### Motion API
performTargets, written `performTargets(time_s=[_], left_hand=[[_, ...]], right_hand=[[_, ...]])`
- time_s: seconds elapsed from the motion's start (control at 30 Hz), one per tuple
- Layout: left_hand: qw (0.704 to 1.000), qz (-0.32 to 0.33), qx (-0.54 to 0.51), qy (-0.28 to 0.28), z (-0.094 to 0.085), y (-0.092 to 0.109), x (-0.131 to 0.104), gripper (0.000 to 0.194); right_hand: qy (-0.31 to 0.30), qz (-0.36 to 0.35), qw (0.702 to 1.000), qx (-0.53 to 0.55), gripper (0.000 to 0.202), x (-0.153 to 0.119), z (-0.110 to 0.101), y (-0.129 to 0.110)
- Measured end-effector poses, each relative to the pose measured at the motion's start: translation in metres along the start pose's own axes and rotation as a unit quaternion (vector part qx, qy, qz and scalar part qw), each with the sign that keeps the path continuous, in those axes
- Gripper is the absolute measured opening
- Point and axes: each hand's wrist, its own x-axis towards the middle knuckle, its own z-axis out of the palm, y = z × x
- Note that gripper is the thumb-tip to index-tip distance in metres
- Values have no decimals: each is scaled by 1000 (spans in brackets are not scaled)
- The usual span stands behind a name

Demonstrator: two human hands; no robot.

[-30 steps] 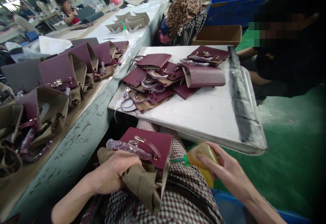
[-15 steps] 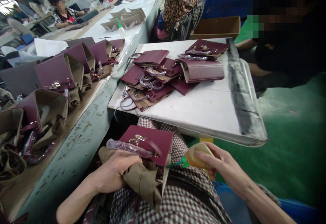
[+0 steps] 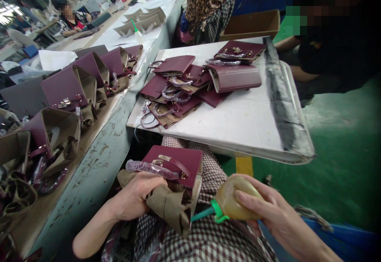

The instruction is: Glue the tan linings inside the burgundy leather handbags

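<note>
Squeeze bottle (image 3: 236, 198) aimed at the burgundy bag (image 3: 175, 162), lower centre of the frame.
I have the left grip (image 3: 138, 194) pinching the bag's olive cloth (image 3: 169, 210); the right grip (image 3: 269, 206) is wrapped around the bottle, its green nozzle (image 3: 205, 213) at the bag's right edge, contact uncertain from here. Other bags (image 3: 175, 65) lie piled on the white tabletop (image 3: 247, 123), upper centre.
</note>
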Motion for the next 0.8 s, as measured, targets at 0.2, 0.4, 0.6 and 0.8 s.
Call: performTargets(time_s=[0.2, 0.4, 0.6, 0.8], left_hand=[[999, 21, -11, 22, -4, 4, 0, 26], [999, 17, -13, 36, -5, 10, 3, 21], [999, 19, -12, 36, -5, 8, 3, 23], [1000, -1, -8, 23, -6, 2, 1, 21]], right_hand=[[61, -34, 993, -91, 60, 8, -10, 6], [143, -62, 970, -187, 68, 31, -25, 12], [185, -92, 952, -228, 65, 34, -29, 21], [74, -46, 989, -117, 59, 12, -17, 8]])
